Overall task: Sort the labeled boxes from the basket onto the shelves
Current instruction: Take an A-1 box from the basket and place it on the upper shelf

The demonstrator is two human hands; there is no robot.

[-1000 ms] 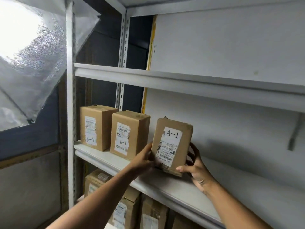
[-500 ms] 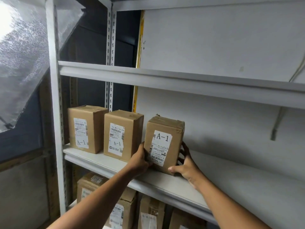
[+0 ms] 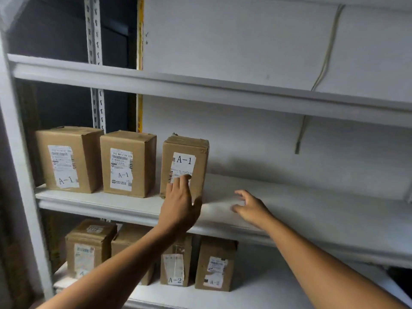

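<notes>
A brown cardboard box labeled A-1 (image 3: 186,157) stands upright on the middle white shelf (image 3: 312,210), third in a row after two other A-1 boxes (image 3: 69,159) (image 3: 128,163). My left hand (image 3: 180,201) is flat against the front of the third box, fingers spread on its label, gripping nothing. My right hand (image 3: 249,207) hovers open over the bare shelf to the right of the box, apart from it. The basket is out of view.
The lower shelf (image 3: 256,293) carries several boxes, two of them labeled A-2 (image 3: 175,266) (image 3: 215,264). The upper shelf (image 3: 200,88) shows nothing on it. A white upright post (image 3: 20,175) bounds the left side. A cord (image 3: 323,63) hangs on the back wall.
Both hands have let go of the third A-1 box, which now stands on the shelf. My right hand has moved off to the right; my left rests on the box front.
</notes>
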